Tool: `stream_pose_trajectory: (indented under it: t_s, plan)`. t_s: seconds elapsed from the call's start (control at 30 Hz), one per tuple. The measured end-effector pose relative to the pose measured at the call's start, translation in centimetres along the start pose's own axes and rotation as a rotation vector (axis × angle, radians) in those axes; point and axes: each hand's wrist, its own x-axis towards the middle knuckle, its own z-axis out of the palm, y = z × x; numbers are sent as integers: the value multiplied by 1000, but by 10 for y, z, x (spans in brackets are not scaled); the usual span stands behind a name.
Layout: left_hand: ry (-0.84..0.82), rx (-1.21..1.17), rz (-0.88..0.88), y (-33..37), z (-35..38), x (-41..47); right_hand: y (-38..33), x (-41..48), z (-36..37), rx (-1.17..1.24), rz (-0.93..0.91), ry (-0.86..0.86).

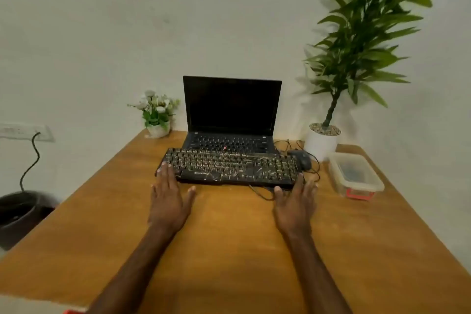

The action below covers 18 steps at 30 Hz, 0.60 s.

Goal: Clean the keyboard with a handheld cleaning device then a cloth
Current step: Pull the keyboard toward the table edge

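2 hands (169, 199) (295, 201), wooden table (229, 242) (white wall (102, 46) behind)

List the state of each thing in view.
keyboard: littered with pale debris
laptop: lid open, screen dark
box: lid on
cable: plugged into socket
left hand: open, fingers at keyboard's left end
right hand: open, at keyboard's right end

Blurry bits
Clear plastic lidded box (342, 160): contents just a blur; tall leafy green plant (367, 33) cut off up top.
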Motion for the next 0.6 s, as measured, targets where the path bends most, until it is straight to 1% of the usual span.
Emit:
stream_pose_trajectory:
  t_s: [0.07,0.13,0.2,0.3,0.4,0.6]
  plan:
    - [38,-9,-110,-9,0,16,2,14,0,46,73,46]
    - [38,1,-167,-19,2,35,5,29,4,91,106,52]
    - [47,22,-166,-20,5,48,6,40,11,118,115,80]
    - [17,-7,-161,-23,9,58,7,49,18,115,112,108]
    - [7,-64,-173,-24,11,61,8,53,20,114,111,106]
    - [7,-137,-110,-22,5,57,7,52,15,157,104,100]
